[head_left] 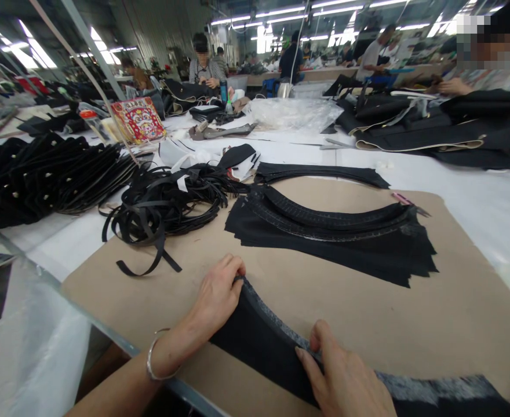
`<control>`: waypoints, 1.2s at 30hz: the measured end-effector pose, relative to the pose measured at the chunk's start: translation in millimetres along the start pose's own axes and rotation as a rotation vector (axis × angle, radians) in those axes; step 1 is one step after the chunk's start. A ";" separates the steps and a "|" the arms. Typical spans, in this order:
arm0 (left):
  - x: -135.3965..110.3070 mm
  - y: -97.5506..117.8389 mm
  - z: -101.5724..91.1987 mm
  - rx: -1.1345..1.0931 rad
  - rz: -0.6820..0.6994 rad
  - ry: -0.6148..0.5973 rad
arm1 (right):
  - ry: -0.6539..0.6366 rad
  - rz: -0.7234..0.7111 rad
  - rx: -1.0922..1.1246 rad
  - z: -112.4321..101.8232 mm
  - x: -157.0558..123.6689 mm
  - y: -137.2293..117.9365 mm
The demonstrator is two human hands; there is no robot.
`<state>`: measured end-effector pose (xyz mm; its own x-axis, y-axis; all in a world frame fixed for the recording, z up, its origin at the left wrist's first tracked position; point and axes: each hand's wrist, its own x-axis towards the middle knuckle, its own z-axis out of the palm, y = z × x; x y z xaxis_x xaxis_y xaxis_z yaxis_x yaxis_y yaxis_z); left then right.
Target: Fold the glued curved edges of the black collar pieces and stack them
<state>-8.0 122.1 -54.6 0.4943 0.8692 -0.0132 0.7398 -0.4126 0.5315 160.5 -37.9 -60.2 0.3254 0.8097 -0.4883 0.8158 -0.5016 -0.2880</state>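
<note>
A curved black fabric piece (pixel 259 341) with a grey, glue-like band along its upper edge lies at the table's front. My left hand (pixel 218 292), a silver bangle on its wrist, pinches the left tip of this piece. Along the same edge, farther right, my right hand (pixel 342 370) has thumb and forefinger closed on the banded rim. Part of the piece is hidden under that hand. Beyond both hands sits a stack of similar black fabric pieces (pixel 324 243) with curved, marked edges.
A brown board (pixel 159 313) covers the near table. Coiled black strips (pixel 163 202) lie left, with stacked black pieces (pixel 50 179) beyond. Pink-handled snips (pixel 407 201) rest right of the middle stack. Behind are plastic wrapping (pixel 294 113), dark fabric (pixel 415 127) and people working.
</note>
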 end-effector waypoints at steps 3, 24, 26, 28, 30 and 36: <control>-14.3 5.2 2.2 -0.138 0.218 0.100 | -0.011 -0.009 -0.013 1.1 -0.4 -0.9; -64.8 3.2 34.0 0.248 0.832 -0.028 | -0.006 0.049 0.053 -23.3 -23.1 27.6; -64.8 3.8 34.3 0.263 0.833 -0.013 | 0.014 0.039 0.033 -24.6 -21.7 30.5; -64.8 4.4 35.2 0.275 0.824 0.001 | 0.029 0.036 0.014 -25.2 -20.1 31.2; -64.8 4.9 36.4 0.277 0.817 0.012 | 0.033 0.038 0.014 -25.6 -19.2 30.9; -64.3 7.8 38.1 0.310 0.842 0.045 | 0.024 0.053 -0.014 -25.2 -19.8 29.0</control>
<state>-16.6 52.6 -81.9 0.9150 0.2526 0.3145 0.2335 -0.9675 0.0975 189.8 -60.8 -38.1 0.3802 0.7892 -0.4824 0.8036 -0.5400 -0.2501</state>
